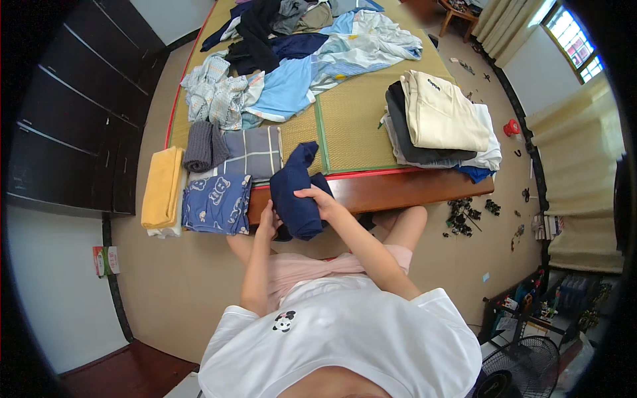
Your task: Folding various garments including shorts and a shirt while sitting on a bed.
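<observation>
Woven matting (361,129) lies beyond 2 hands (268,217) (320,200) holding navy cloth (292,196).

A plain navy cloth (290,199) is held up, loosely bunched.

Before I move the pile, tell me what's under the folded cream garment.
Directly under the cream garment is a dark garment; lower down, white cloth and blue cloth stick out at the right. Their inner parts are covered from view.
</observation>
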{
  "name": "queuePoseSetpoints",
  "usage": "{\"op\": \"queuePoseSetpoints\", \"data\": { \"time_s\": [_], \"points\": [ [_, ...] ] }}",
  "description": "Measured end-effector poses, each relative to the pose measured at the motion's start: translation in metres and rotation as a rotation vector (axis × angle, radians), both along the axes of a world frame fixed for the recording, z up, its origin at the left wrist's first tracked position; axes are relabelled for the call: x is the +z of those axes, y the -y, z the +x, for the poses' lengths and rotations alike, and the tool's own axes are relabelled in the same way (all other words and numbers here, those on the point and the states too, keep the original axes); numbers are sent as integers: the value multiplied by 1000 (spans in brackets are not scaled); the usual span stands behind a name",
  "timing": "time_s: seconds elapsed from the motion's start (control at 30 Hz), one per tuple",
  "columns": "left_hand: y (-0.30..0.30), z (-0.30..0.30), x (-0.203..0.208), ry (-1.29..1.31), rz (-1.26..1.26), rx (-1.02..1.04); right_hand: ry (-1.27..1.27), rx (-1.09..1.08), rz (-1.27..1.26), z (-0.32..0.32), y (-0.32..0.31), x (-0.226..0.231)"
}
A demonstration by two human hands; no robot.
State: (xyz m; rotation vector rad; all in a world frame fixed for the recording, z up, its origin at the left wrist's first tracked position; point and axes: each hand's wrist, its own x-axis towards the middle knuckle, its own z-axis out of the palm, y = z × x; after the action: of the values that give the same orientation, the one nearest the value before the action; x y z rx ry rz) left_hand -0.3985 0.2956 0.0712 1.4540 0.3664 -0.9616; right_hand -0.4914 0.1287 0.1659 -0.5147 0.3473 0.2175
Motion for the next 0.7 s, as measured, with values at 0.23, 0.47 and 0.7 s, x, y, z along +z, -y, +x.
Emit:
{"op": "queuePoseSetpoints", "data": {
  "time_s": [0.23, 0.47, 0.7],
  "points": [
    [20, -26, -10, -177, -517, 66, -74, -21, 356, -9, -2, -21],
    [3, -22, -34, -384, -605, 89, -497, -39, -35, -77, 58, -64],
    [15, -18, 4, -362, -480, -13, -157, -146, 120, -74, 64, -13]
  ]
}}
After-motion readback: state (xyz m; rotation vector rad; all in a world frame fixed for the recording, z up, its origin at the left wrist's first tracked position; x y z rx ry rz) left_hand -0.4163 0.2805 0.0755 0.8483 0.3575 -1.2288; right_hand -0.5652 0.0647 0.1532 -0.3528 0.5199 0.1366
